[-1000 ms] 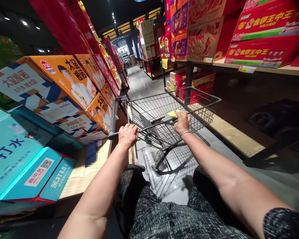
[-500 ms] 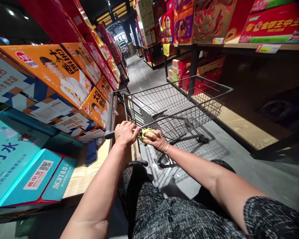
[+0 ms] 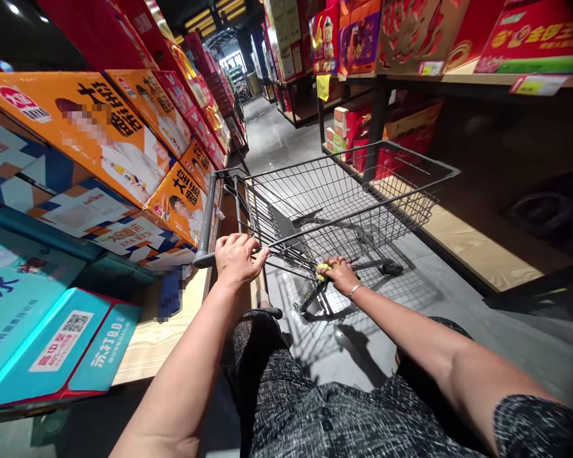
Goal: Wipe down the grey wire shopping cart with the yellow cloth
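A grey wire shopping cart (image 3: 353, 214) stands in front of me, its basket holding nothing that I can see. My left hand (image 3: 237, 257) is closed over the cart's corner, where the grey handle (image 3: 207, 213) meets the near top rail. My right hand (image 3: 342, 275), with a band at the wrist, is closed round a crumpled yellow-green cloth (image 3: 323, 271). That hand is low beside the basket's near wire side, with the cloth at the lower wires. Its fingers partly cover the cloth.
Orange boxes (image 3: 83, 130) and teal cartons (image 3: 52, 337) are stacked close on the left. A dark blue phone-like object (image 3: 170, 294) lies on the wooden shelf edge there. To the right stands a dark-framed shelf (image 3: 477, 245) with red gift boxes above. A tiled aisle (image 3: 272, 124) runs ahead.
My right hand has moved right and slightly down with the cloth, away from my left hand to the lower wires. My left hand keeps its hold on the cart.
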Demonstrator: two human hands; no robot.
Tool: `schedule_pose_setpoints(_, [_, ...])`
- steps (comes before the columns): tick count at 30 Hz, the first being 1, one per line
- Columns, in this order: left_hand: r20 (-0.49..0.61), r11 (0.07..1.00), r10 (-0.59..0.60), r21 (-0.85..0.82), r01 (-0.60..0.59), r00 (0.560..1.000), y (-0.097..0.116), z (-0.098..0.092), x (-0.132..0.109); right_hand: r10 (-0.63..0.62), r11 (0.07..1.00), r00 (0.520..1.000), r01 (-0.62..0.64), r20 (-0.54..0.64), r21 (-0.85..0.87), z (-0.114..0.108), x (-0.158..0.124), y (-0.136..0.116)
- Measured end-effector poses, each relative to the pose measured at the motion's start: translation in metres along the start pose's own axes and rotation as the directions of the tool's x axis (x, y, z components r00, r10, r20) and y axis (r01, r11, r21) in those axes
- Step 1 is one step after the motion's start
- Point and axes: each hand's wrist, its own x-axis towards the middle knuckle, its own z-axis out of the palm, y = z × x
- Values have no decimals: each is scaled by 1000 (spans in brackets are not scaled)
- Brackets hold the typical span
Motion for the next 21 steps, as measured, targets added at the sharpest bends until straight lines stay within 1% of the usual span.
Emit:
schedule_pose_setpoints(2, [7, 999, -12, 36, 12, 1000, 2, -2, 2, -72, 997, 997, 72, -3, 17, -16, 18, -13])
schedule_pose_setpoints(3, [19, 998, -12, 59, 11, 1000, 5, -3, 3, -111, 993, 993, 112, -28, 32, -25, 28, -21])
schedule_pose_setpoints(6, [50, 995, 2, 103, -7, 999, 18, -7, 11, -178, 980, 969, 191, -170, 62, -52, 59, -47])
schedule_pose_setpoints(8, [91, 996, 36, 77, -43, 995, 31, -6, 18, -204, 973, 954, 222, -219, 63, -59, 71, -55])
schedule_pose_setpoints(9, [130, 997, 54, 56, -62, 990, 38, -3, 21, -217, 970, 954, 235, -209, 64, -57, 72, -54])
schedule_pose_setpoints(11, [231, 995, 86, 35, -96, 969, 50, 4, 25, -233, 967, 964, 243, -125, 76, -44, 66, -41])
schedule_pose_setpoints(13, [303, 992, 93, 58, -116, 948, 58, 13, 27, -196, 977, 981, 196, -9, 84, -22, 49, -17])
schedule_pose_setpoints(15, [322, 988, 93, 86, -127, 942, 61, 18, 26, -113, 991, 990, 106, 85, 76, 1, 28, 10])
schedule_pose_setpoints(17, [326, 986, 94, 98, -132, 941, 60, 21, 26, -7, 997, 987, -7, 159, 83, 20, 10, 35])
schedule_pose_setpoints(19, [334, 985, 92, 108, -134, 938, 58, 22, 27, 89, 989, 972, -112, 217, 99, 34, -1, 54])
schedule_pose_setpoints(21, [332, 984, 83, 120, -129, 940, 56, 23, 28, 168, 975, 959, -196, 229, 102, 41, -8, 69])
